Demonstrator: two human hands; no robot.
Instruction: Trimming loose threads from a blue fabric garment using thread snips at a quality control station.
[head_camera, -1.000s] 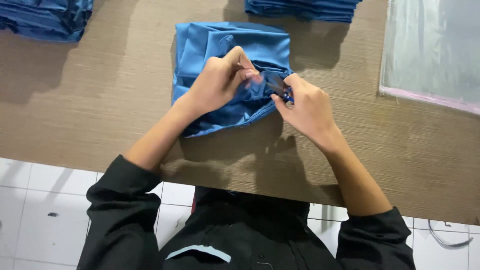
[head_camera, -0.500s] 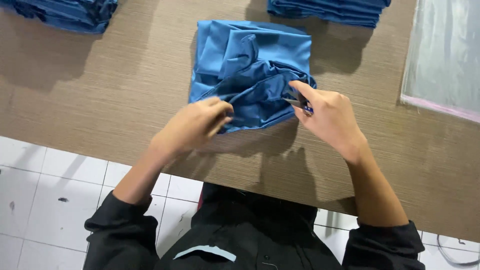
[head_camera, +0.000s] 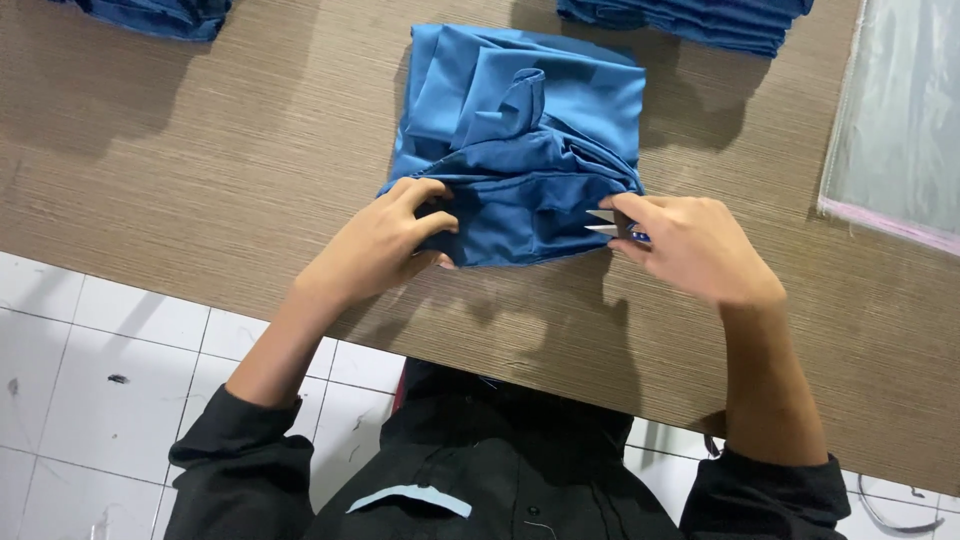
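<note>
Left hand (head_camera: 385, 245) curled over near edge of folded blue garment (head_camera: 520, 130) on wooden desk (head_camera: 180, 170), fingers pinching cloth. Right hand (head_camera: 690, 245) closed around small thread snips (head_camera: 608, 224), pale blades open just beside garment's right corner, handle hidden. Farther off, blue stacks (head_camera: 690, 18) and clear plastic bag (head_camera: 900, 130), cut off by frame.

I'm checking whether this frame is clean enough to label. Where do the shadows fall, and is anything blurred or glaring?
Head view: sharp throughout, no motion blur on the left hand or right hand; soft shadows of the arms fall on the wooden table toward the person; the folded blue garment is evenly lit; mild sheen on the clear plastic bag; the small snips show bright but readable.
</note>
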